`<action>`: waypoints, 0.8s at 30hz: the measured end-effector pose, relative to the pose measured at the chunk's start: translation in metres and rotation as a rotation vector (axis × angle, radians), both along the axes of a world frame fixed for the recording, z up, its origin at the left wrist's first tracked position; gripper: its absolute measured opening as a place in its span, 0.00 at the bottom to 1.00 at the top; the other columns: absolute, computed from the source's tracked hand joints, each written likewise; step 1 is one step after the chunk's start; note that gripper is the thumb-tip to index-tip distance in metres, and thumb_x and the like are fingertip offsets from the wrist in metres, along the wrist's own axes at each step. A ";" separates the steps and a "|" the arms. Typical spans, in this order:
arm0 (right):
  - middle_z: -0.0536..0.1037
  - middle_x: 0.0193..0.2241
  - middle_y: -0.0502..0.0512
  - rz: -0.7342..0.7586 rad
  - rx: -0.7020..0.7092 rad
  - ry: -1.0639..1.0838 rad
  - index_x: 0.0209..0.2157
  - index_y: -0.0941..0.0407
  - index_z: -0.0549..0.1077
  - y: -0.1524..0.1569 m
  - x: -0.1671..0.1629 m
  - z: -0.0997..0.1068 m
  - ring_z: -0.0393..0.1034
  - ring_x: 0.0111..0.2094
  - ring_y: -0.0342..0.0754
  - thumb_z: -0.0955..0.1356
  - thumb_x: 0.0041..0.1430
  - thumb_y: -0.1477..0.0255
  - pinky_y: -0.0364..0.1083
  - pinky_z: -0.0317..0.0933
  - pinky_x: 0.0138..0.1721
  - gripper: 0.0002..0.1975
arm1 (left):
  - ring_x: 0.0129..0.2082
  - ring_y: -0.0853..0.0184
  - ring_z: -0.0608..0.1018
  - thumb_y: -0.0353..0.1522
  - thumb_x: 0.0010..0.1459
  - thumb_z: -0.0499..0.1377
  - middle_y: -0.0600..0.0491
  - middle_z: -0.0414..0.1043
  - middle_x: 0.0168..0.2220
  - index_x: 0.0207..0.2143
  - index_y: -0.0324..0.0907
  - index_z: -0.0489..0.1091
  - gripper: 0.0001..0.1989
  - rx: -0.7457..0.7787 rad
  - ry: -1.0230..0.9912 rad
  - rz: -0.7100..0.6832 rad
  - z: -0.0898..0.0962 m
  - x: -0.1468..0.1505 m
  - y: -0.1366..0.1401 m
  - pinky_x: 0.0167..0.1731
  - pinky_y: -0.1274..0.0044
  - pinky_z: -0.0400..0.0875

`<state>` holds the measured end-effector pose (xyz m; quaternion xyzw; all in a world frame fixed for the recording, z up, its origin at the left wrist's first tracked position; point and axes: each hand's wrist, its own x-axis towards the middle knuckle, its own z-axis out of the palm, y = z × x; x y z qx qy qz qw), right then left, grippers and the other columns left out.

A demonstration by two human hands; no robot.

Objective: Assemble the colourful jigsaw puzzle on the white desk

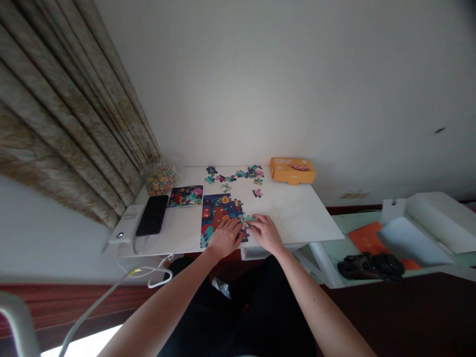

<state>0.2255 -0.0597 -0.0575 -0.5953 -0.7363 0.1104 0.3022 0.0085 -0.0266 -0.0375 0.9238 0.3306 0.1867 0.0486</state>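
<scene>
At lower center, the left hand [225, 238] lies flat, fingers extended, on the partly assembled puzzle [216, 212]. The right hand [265, 232], fingers bent, touches a puzzle piece [248, 218]; grip indeterminable. Beyond, at center: loose pieces [255, 171].

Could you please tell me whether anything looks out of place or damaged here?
A dark mark at far right stands out against the pale wall; I cannot tell whether it is damage. Loose pieces lie scattered beyond the puzzle on the desk, but nothing there looks spilled.
</scene>
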 end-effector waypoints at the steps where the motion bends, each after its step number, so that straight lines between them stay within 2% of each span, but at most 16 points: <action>1: 0.78 0.53 0.59 -0.004 0.002 -0.003 0.49 0.46 0.82 0.000 0.000 0.000 0.69 0.51 0.57 0.69 0.66 0.73 0.59 0.66 0.56 0.14 | 0.57 0.56 0.75 0.34 0.70 0.54 0.45 0.75 0.56 0.56 0.43 0.71 0.16 0.002 0.006 0.001 0.000 0.000 0.000 0.63 0.60 0.64; 9: 0.77 0.53 0.59 -0.008 0.004 0.016 0.48 0.46 0.82 -0.001 -0.003 0.000 0.69 0.52 0.57 0.68 0.66 0.73 0.59 0.65 0.57 0.14 | 0.57 0.55 0.75 0.34 0.69 0.55 0.45 0.74 0.56 0.56 0.45 0.72 0.16 -0.015 0.023 0.016 0.005 0.003 -0.001 0.61 0.59 0.65; 13: 0.79 0.50 0.60 -0.034 -0.016 0.237 0.49 0.49 0.80 0.004 0.007 -0.005 0.71 0.52 0.55 0.64 0.67 0.73 0.56 0.66 0.56 0.15 | 0.57 0.55 0.75 0.37 0.69 0.56 0.45 0.74 0.56 0.56 0.45 0.72 0.16 -0.025 0.056 -0.011 0.005 0.002 0.004 0.63 0.59 0.63; 16: 0.79 0.47 0.60 -0.148 -0.040 0.420 0.48 0.52 0.79 0.014 0.025 -0.007 0.74 0.47 0.53 0.63 0.67 0.69 0.51 0.70 0.46 0.14 | 0.62 0.52 0.71 0.44 0.68 0.57 0.45 0.70 0.62 0.60 0.47 0.69 0.22 -0.016 0.054 -0.018 -0.002 -0.006 0.013 0.67 0.55 0.57; 20: 0.80 0.47 0.62 -0.257 -0.048 0.465 0.46 0.54 0.78 0.047 0.053 -0.004 0.75 0.42 0.53 0.65 0.64 0.65 0.49 0.70 0.42 0.14 | 0.68 0.48 0.65 0.48 0.66 0.58 0.44 0.64 0.68 0.65 0.49 0.66 0.28 -0.019 0.051 0.096 -0.015 -0.018 0.023 0.68 0.47 0.49; 24: 0.80 0.48 0.60 -0.285 -0.078 0.419 0.48 0.54 0.76 0.116 0.067 0.001 0.75 0.41 0.52 0.69 0.60 0.64 0.51 0.70 0.44 0.16 | 0.68 0.49 0.65 0.45 0.67 0.58 0.45 0.64 0.68 0.65 0.48 0.67 0.27 -0.058 0.045 0.120 -0.017 -0.021 0.024 0.68 0.47 0.50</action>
